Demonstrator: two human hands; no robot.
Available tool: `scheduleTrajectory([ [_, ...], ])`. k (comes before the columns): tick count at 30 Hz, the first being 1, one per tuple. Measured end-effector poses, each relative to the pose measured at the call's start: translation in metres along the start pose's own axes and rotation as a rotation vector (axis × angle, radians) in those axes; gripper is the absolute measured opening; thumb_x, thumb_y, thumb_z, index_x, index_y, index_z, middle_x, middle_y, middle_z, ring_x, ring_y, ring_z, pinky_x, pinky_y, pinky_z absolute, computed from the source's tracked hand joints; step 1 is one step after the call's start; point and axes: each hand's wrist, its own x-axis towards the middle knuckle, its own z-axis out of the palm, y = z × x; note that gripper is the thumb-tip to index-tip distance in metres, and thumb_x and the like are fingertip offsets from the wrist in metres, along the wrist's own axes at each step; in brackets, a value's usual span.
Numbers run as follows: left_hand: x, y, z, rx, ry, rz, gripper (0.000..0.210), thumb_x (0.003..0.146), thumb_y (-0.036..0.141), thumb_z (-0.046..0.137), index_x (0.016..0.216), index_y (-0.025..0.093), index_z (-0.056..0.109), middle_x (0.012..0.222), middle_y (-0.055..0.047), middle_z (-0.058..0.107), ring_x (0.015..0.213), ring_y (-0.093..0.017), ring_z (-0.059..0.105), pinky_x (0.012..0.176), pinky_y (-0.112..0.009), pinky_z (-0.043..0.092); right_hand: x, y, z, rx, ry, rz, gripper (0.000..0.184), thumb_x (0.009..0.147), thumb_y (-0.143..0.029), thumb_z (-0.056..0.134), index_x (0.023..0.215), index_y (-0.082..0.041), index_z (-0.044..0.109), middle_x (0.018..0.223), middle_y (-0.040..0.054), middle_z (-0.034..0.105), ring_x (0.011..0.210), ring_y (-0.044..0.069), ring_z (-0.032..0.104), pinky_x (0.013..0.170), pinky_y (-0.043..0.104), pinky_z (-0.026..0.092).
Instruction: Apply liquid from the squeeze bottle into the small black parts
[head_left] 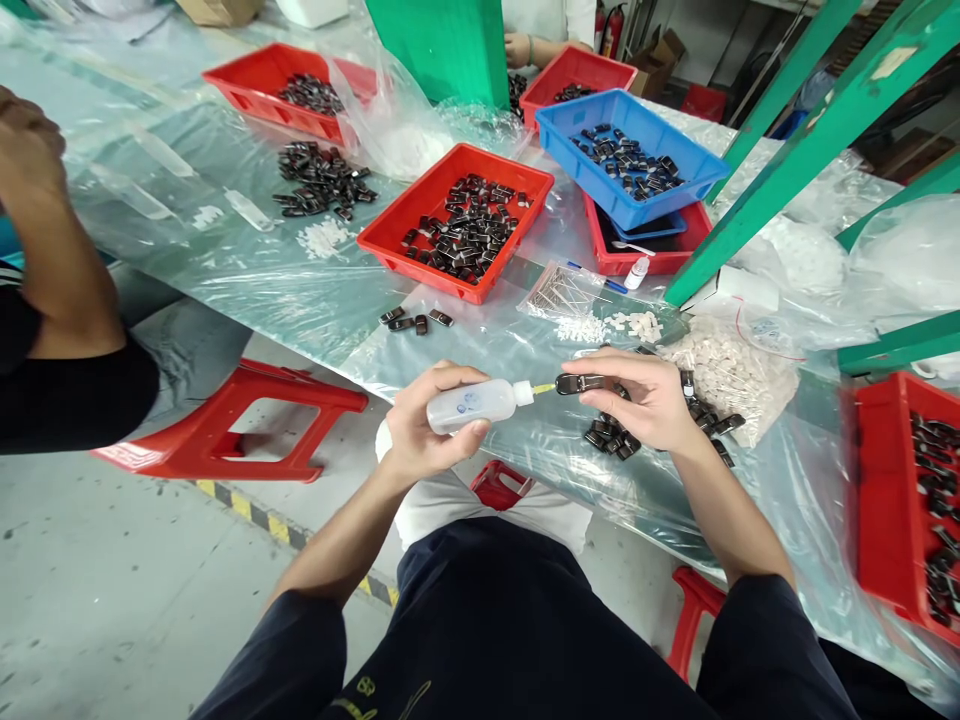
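In the head view, my left hand is wrapped round a translucent squeeze bottle with a white cap and a thin yellow-green nozzle. The bottle lies nearly level and its nozzle points right. My right hand pinches a small glossy black part with a silvery strip; what it is I cannot tell. The nozzle tip is at the left end of this part; whether they touch is unclear. Below and behind my right hand lies a pile of similar black parts. Small white pieces are scattered just beyond it.
A red tray of black parts stands ahead, with several loose ones before it. A blue tray is stacked at the back right, near slanting green posts. A bag of pale pieces lies right. Another person's arm is at left.
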Motion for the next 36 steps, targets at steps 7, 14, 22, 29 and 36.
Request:
scheduleTrajectory([
  [7, 0.001, 0.002, 0.001, 0.005, -0.009, 0.059, 0.029, 0.093, 0.043, 0.071, 0.109, 0.019, 0.071, 0.085, -0.005, 0.075, 0.066, -0.016, 0.064, 0.056, -0.029, 0.048, 0.001, -0.001, 0.001, -0.001, 0.004, -0.023, 0.026, 0.096, -0.025, 0.077, 0.121, -0.027, 0.082, 0.106, 0.0073, 0.083, 0.076, 0.015, 0.07, 0.052, 0.025, 0.047],
  [14, 0.0, 0.003, 0.0, -0.03, 0.014, 0.006, 0.035, 0.092, 0.048, 0.072, 0.108, 0.018, 0.072, 0.082, -0.005, 0.074, 0.065, -0.015, 0.063, 0.056, -0.028, 0.048, 0.001, 0.003, -0.001, 0.008, 0.021, 0.0, 0.024, 0.097, -0.031, 0.077, 0.119, -0.027, 0.083, 0.107, 0.0076, 0.082, 0.08, 0.016, 0.072, 0.057, 0.027, 0.051],
  [22, -0.042, -0.025, 0.009, -0.324, 0.164, -0.435, 0.049, 0.088, 0.064, 0.071, 0.107, 0.019, 0.072, 0.078, -0.004, 0.073, 0.064, -0.018, 0.066, 0.061, -0.031, 0.052, 0.0, 0.005, -0.002, 0.025, 0.037, 0.087, 0.022, 0.094, -0.034, 0.077, 0.113, -0.023, 0.083, 0.107, 0.0078, 0.081, 0.082, 0.016, 0.071, 0.057, 0.027, 0.051],
  [29, -0.048, -0.052, 0.02, -0.314, -0.033, -0.636, 0.05, 0.082, 0.05, 0.084, 0.115, 0.02, 0.06, 0.101, -0.012, 0.081, 0.096, -0.027, 0.079, 0.091, -0.041, 0.059, 0.0, 0.011, -0.003, 0.018, 0.035, 0.129, 0.026, 0.097, -0.037, 0.072, 0.113, -0.019, 0.081, 0.097, 0.0083, 0.081, 0.074, 0.016, 0.069, 0.059, 0.028, 0.052],
  [36, -0.047, -0.071, 0.027, -0.028, -0.235, -0.642, 0.052, 0.086, 0.047, 0.074, 0.126, 0.016, 0.061, 0.126, -0.017, 0.076, 0.122, -0.031, 0.073, 0.111, -0.048, 0.053, 0.002, 0.021, -0.005, -0.054, 0.132, 0.135, 0.032, 0.103, -0.044, 0.064, 0.106, -0.018, 0.081, 0.083, 0.0049, 0.075, 0.059, 0.011, 0.056, 0.053, 0.025, 0.045],
])
